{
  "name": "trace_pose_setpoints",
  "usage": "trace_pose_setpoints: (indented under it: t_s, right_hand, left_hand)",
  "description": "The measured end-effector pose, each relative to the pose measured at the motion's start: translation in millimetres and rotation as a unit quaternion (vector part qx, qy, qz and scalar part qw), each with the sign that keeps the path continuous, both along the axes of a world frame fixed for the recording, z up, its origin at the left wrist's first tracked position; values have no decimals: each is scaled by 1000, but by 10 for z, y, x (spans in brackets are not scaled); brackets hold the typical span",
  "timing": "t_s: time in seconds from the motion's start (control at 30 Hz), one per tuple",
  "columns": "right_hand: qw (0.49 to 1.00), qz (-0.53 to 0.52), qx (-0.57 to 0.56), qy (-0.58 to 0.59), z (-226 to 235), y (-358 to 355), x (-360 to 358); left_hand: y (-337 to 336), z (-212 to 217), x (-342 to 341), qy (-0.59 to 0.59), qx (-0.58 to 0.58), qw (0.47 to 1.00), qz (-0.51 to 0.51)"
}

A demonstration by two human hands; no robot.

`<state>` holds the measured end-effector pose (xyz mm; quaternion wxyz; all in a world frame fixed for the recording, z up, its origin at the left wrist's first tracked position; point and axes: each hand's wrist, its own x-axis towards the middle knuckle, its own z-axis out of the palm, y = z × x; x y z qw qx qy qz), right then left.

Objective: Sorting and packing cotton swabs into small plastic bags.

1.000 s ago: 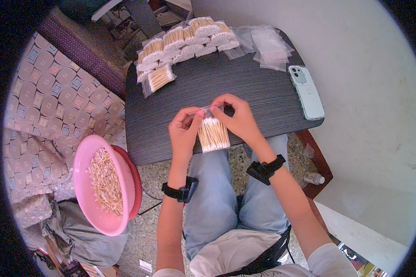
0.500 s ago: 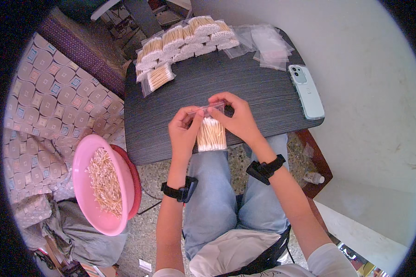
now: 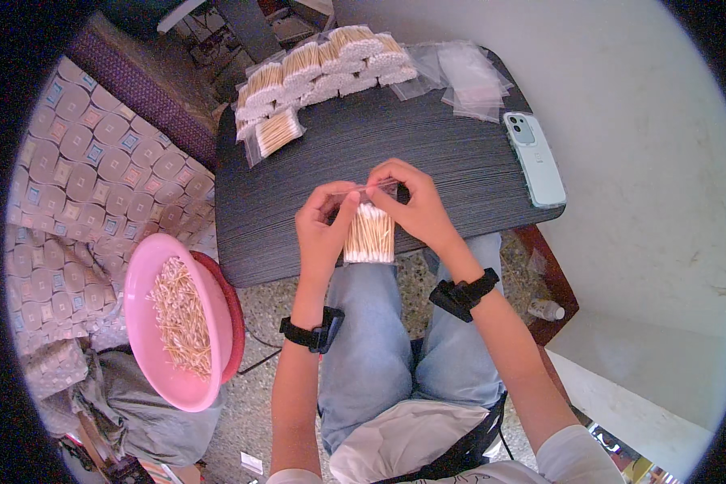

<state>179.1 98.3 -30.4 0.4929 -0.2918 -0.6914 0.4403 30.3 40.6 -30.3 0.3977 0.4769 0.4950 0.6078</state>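
Note:
A clear plastic bag of cotton swabs point(image 3: 370, 235) hangs upright over the near edge of the dark table, its top edge pinched by both hands. My left hand point(image 3: 324, 222) grips the left part of that edge between thumb and fingers. On the right part, my right hand point(image 3: 411, 202) does the same, its thumb close to the left one. The swabs stand side by side in the bag, white tips up and down. Farther off, a pile of filled swab bags point(image 3: 324, 68) is stacked, with one filled bag point(image 3: 278, 133) lying in front of it.
Flat clear bags point(image 3: 473, 81) lie at the table's far right, near a pale phone point(image 3: 536, 161). A pink basin point(image 3: 141, 323) of loose swabs stands left of the table point(image 3: 427, 129). A wall point(image 3: 645, 161) rises on the right; a small bottle point(image 3: 547, 310) lies below.
My right hand has slid slightly rightward along the bag's top edge. Both hands still pinch the bag, which hangs in nearly the same place.

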Motion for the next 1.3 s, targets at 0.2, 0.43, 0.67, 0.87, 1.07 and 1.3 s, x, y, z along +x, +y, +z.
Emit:
trace_pose_setpoints:
  t_s: [0.2, 0.43, 0.67, 0.87, 1.07, 1.3]
  right_hand:
    - [1000, -1, -23, -13, 22, -29, 5]
    - [996, -24, -78, -42, 23, -35, -15]
    - [997, -2, -72, 3, -62, 12, 7]
    - [993, -7, -119, 22, -69, 8, 12]
    - [995, -15, -73, 59, -95, 31, -11]
    - [996, -21, -76, 40, -102, 39, 2]
  left_hand:
    - [-21, 27, -13, -28, -25, 999, -4]
    - [-17, 19, -4, -26, -30, 999, 0]
    - [-9, -8, -32, -31, -1, 999, 24]
    - [-24, 24, -15, -52, -3, 999, 15]
    - [-20, -28, -43, -23, 7, 1000, 11]
    - [-19, 29, -25, -26, 3, 999, 23]
